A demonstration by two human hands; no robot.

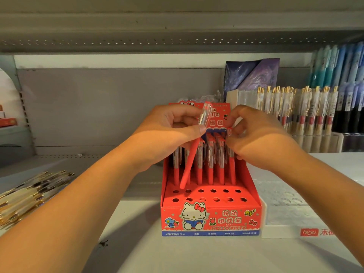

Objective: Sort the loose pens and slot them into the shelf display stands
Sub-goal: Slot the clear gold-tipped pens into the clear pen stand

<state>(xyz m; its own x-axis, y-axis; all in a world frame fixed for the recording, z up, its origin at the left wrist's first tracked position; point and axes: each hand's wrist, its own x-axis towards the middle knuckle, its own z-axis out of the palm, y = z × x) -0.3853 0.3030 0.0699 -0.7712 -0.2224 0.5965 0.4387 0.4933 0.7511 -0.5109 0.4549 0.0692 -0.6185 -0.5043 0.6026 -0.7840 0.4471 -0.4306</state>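
Red pen (192, 154): pinched at its clear upper barrel by the left hand (173, 131). It slants down with the tip just above the near-left holes (213, 191) of the red display stand (210, 219) and is not yet slotted.

Right hand (254, 138): fingertips curled on the top of a standing pen (233, 170) at the right end of the filled row.

Progress, judged partway: one row visibly filled, the two near rows of holes empty. Loose pens (29, 196) lie heaped at left. The white stand (283, 209), just right, shows no pens.

The hands hide any farther rows. The white stand runs off the frame edge.
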